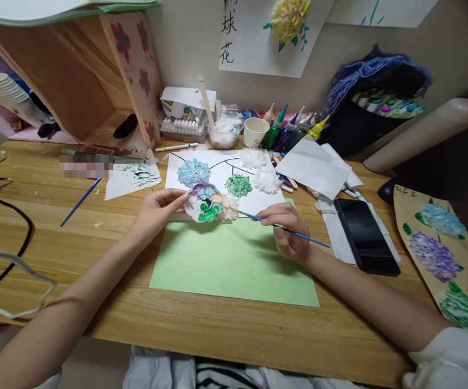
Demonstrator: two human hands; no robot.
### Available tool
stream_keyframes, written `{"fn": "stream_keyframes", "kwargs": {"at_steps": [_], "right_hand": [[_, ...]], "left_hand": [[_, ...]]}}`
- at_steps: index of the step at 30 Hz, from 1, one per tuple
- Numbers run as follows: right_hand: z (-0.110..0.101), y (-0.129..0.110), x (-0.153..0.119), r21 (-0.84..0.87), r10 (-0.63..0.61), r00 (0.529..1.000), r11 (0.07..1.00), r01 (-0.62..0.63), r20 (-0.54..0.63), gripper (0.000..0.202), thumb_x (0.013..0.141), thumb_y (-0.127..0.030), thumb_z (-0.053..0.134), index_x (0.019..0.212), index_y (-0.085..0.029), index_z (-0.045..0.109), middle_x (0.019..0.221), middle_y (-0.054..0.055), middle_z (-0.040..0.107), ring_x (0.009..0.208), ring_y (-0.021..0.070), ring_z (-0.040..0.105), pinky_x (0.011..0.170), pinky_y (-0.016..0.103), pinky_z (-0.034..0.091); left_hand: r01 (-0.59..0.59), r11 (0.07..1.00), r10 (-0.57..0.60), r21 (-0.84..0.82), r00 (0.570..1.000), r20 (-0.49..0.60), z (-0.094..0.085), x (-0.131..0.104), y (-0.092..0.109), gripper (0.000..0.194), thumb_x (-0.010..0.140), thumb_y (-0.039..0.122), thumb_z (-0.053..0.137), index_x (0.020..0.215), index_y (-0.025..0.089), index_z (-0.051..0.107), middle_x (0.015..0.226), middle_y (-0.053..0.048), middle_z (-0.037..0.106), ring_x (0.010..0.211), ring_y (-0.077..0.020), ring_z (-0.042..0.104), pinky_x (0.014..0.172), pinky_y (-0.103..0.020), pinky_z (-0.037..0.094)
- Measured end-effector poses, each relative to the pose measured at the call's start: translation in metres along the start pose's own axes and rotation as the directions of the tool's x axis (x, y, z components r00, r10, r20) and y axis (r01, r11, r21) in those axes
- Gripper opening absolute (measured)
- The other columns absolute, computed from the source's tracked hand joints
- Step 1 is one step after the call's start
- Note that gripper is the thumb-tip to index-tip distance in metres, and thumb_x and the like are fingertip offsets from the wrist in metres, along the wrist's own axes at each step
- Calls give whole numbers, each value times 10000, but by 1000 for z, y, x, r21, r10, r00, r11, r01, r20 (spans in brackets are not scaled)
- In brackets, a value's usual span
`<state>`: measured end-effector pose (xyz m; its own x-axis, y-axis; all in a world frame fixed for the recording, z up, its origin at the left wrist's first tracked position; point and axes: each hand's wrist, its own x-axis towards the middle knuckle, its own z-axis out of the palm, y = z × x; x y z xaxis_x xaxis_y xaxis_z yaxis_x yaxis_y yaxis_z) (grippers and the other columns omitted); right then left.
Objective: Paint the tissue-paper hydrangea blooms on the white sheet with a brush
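Note:
My left hand (165, 206) pinches the left rim of a round paint palette (194, 211) whose wells hold purple, blue and green paint. In my right hand (286, 232) is a thin blue paintbrush (299, 234), its tip over a pale peach paper flower (228, 207). That flower sits partly behind the palette on a white sheet (218, 158) with black drawn lines. Blue (194, 172), green (239, 185) and white (267, 180) textured flowers are on the same sheet. Beneath its near edge lies a light green sheet (234, 265).
A phone (366, 235) lies on papers at right, near a sheet of painted flowers (440, 248). Paint bottles (276, 129), a paper cup (255, 132) and a bowl of white scraps (223, 132) line the back. Another blue brush (80, 202) and cables (27, 216) are at left.

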<state>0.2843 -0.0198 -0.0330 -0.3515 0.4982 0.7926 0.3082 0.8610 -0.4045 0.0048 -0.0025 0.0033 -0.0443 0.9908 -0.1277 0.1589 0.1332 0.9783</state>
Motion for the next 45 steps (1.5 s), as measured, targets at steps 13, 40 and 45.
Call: {"fn": "stream_keyframes", "kwargs": {"at_steps": [13, 40, 45], "right_hand": [[4, 1, 4, -51, 34, 989, 998, -27, 147, 247, 907, -144, 427, 1092, -239, 559, 1008, 69, 697, 950, 198, 623, 780, 372, 511], [-2, 10, 0, -55, 176, 965, 980, -190, -194, 148, 865, -158, 405, 829, -239, 524, 734, 26, 611, 713, 196, 565, 657, 377, 452], [-2, 7, 3, -130, 108, 993, 985, -112, -36, 171, 839, -106, 422, 869, -239, 525, 762, 30, 630, 737, 193, 578, 656, 365, 466]], "left_hand": [[26, 1000, -26, -15, 999, 18, 2, -2, 3, 345, 627, 464, 773, 824, 184, 738, 839, -42, 747, 791, -189, 673, 748, -278, 552], [77, 997, -76, 13, 995, -56, -4, 3, 2, 408, 610, 491, 781, 858, 171, 729, 895, -65, 747, 789, -196, 689, 713, -274, 568], [89, 996, -88, 14, 994, -64, -4, 2, 3, 418, 607, 494, 783, 865, 170, 729, 893, -62, 744, 769, -196, 688, 690, -279, 569]]}}
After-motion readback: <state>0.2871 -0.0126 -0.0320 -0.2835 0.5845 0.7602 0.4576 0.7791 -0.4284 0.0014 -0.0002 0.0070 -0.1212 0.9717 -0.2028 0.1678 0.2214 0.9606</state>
